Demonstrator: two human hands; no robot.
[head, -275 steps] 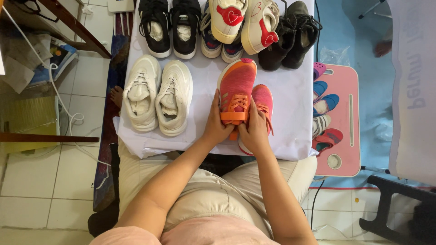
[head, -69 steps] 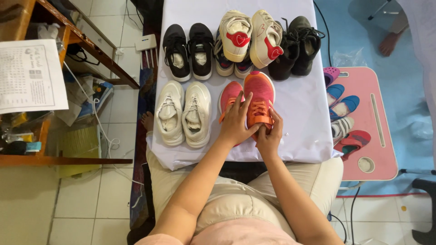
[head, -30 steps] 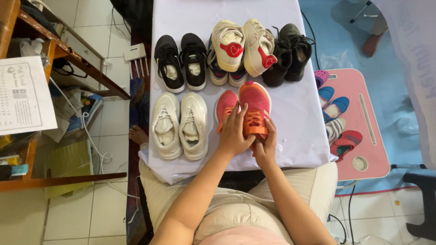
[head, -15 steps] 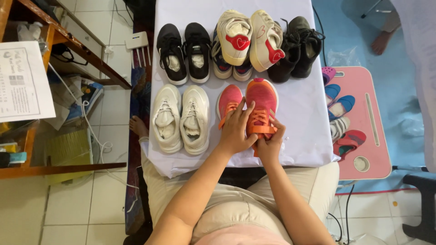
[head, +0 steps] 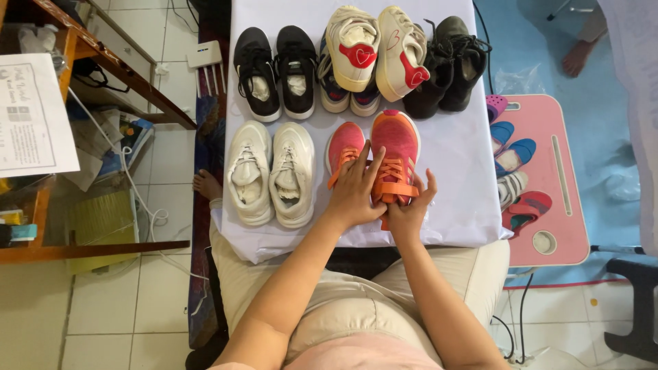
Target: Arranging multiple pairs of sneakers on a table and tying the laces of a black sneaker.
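Head view: pink shoes (head: 396, 147) half under hands (head: 356, 192).

Colours of the shoes and surroundings on a white-covered table

The pair of coral-pink mesh sneakers (head: 384, 154) with orange laces and straps sits on the plain white tablecloth (head: 452, 178); at 9 o'clock of it lies a pair of cream-white chunky trainers (head: 272, 171). At 11 o'clock stands a pair of black sneakers (head: 275, 72) with white soles, at 12 o'clock a pair of off-white sneakers (head: 377, 48) marked with red heart patches, resting on shoes with navy and purple toes, and at 1 o'clock a pair of black lace-up boots (head: 449, 65). At 3 o'clock a pink plastic tray (head: 558, 199) bears blue, pink and red sandals. The floor tiles are white; the mat at 2 o'clock is blue.
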